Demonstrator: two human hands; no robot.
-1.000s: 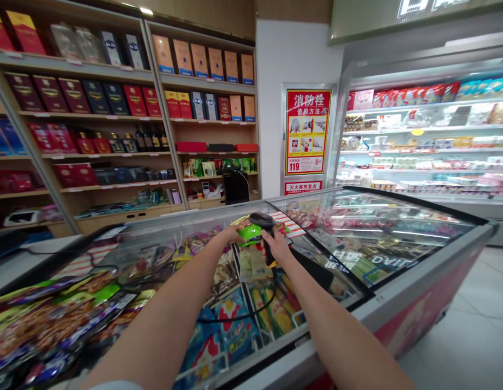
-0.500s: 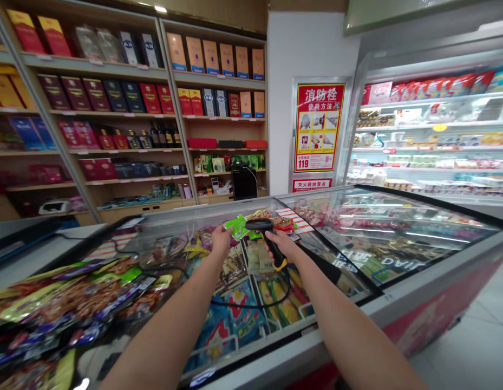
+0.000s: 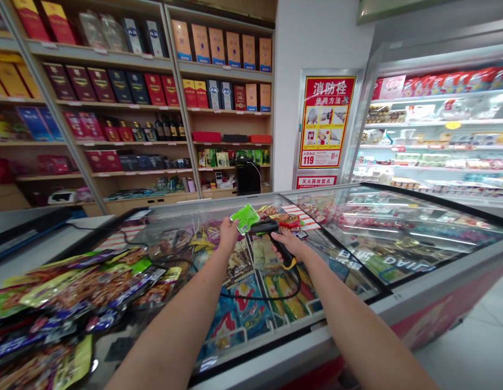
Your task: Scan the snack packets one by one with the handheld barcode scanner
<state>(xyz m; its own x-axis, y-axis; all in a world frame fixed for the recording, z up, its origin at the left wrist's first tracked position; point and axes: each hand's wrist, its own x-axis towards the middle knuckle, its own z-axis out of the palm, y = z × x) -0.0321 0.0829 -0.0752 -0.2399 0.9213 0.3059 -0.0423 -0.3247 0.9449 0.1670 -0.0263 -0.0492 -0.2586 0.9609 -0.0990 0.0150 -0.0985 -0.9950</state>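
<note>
My left hand (image 3: 228, 232) pinches a small green snack packet (image 3: 245, 217) and holds it up over the glass lid of a chest freezer (image 3: 348, 254). Just right of it, my right hand (image 3: 291, 244) grips a black barcode scanner (image 3: 270, 234) with a yellow band; the scanner's head points at the green packet. A black cable (image 3: 271, 295) runs from the scanner across the glass. Two more snack packets (image 3: 280, 216) lie on the lid just behind the scanner.
A pile of snack packets (image 3: 72, 295) covers the lid at the left. Wooden shelves (image 3: 125, 108) of boxed goods stand behind the freezer. A lit open cooler (image 3: 438, 130) is at the right, with a red notice (image 3: 326, 125) on the wall between.
The green packet has lifted clear of the scanner head and moved slightly left, now held up flat. The scanner has tipped lower. My view has shifted a little left.
</note>
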